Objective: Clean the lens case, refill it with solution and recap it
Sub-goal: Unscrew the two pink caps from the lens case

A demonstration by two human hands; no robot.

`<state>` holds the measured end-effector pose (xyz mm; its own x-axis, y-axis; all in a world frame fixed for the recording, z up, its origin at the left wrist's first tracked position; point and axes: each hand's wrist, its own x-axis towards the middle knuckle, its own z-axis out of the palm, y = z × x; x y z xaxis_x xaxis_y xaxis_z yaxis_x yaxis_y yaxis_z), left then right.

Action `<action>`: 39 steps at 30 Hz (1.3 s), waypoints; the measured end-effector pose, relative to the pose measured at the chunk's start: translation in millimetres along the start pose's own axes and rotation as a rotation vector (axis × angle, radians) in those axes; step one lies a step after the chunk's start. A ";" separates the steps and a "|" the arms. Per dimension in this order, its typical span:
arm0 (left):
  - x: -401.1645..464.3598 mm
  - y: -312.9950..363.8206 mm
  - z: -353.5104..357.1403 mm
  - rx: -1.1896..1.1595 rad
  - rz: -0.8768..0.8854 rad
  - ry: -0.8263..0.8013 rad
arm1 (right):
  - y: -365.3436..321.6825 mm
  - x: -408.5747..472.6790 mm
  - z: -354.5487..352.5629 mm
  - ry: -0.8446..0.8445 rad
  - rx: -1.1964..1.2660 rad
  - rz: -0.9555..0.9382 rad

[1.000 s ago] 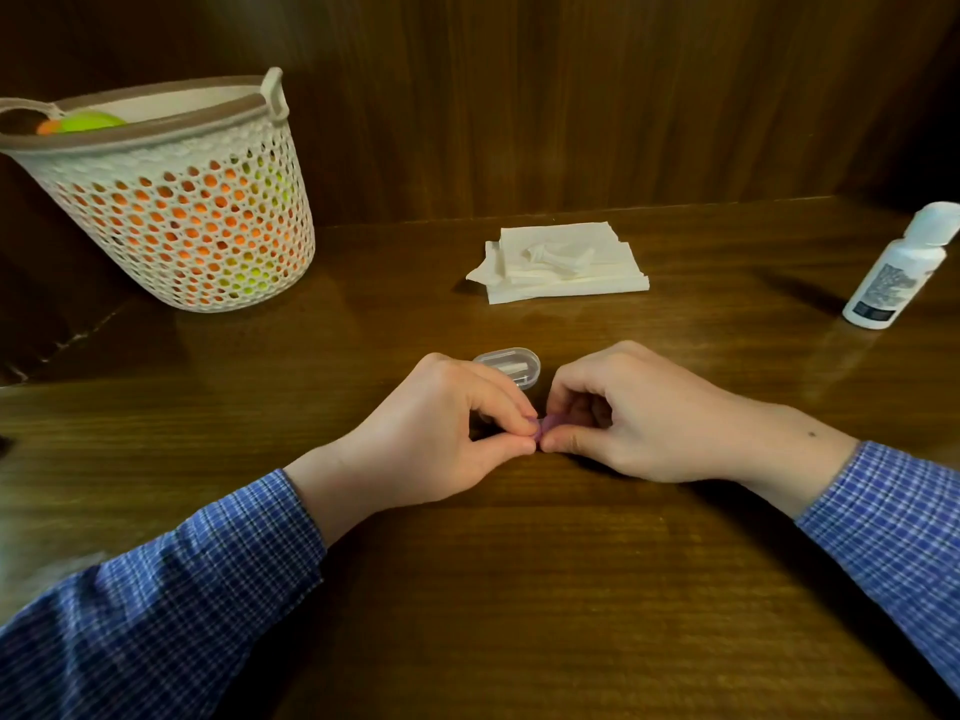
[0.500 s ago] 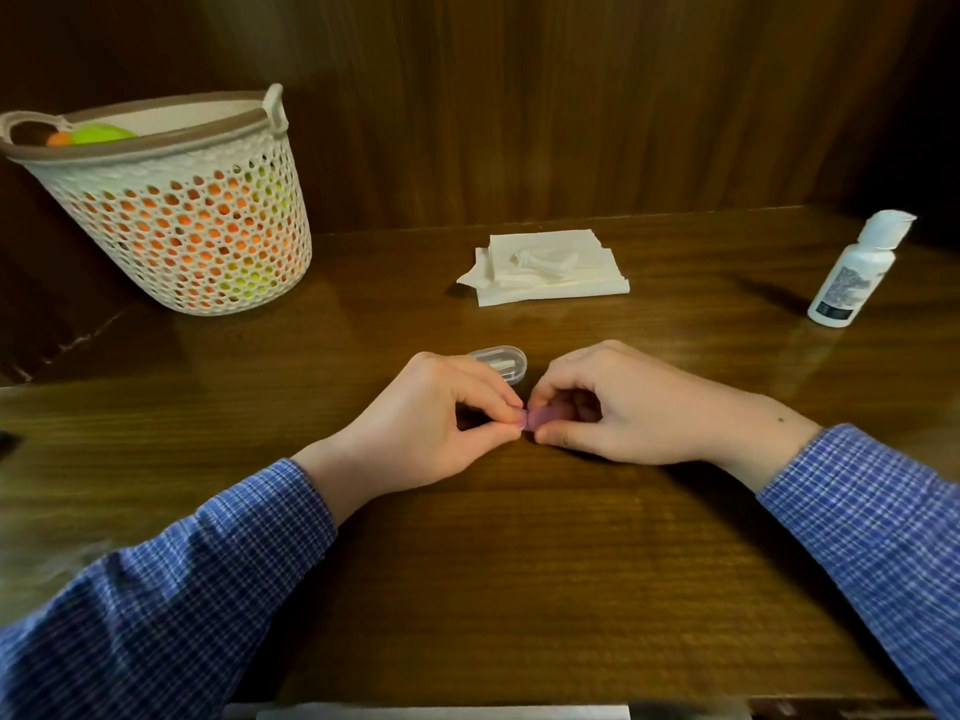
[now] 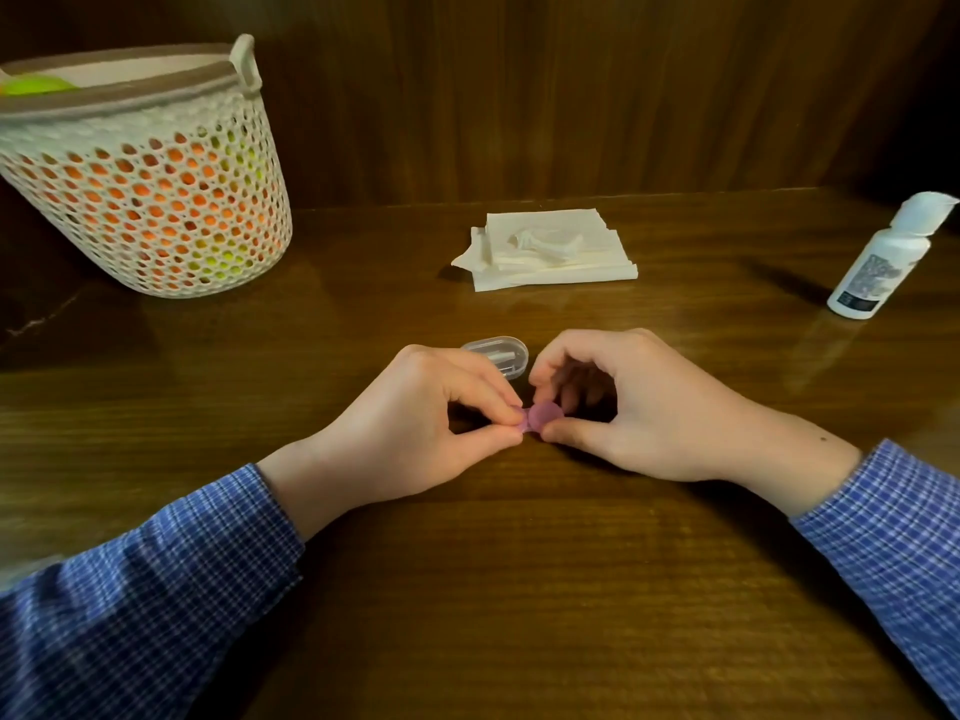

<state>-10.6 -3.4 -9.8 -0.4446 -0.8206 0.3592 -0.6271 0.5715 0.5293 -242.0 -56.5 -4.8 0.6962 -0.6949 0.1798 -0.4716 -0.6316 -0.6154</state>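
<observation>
Pinching lens case (image 3: 540, 417) — both hands (image 3: 415, 423)

- table (image 3: 519, 589): dark wood with a polished, glossy finish, grain lines plain to see and light reflecting off it
- wall panel (image 3: 519, 96): same sort of dark wood, streaky grain, a bit less shine
- basket (image 3: 156, 200): cream plastic full of holes, matt, with a smooth brownish rim
- napkins (image 3: 550, 252): white paper, soft and matt, stacked in thin sheets
- bottle (image 3: 883, 262): smooth white plastic with a printed label
- little box (image 3: 501, 353): clear hard plastic, shiny
- lens case (image 3: 540, 417): purple plastic, looks matt
- sleeves (image 3: 156, 589): woven blue checked cloth
</observation>
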 end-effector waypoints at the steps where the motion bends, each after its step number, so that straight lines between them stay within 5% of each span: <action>1: -0.1 0.5 0.0 0.000 0.000 0.000 | -0.1 -0.2 -0.9 -0.011 0.010 -0.005; 39: 0.9 -0.7 -2.3 -0.030 -0.032 -0.030 | -6.8 0.7 1.4 0.019 -0.027 -0.011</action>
<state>-9.1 -4.6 -8.1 -0.4439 -0.8376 0.3184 -0.6222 0.5438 0.5632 -237.5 -52.3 -1.5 0.6913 -0.6941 0.2007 -0.4785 -0.6480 -0.5926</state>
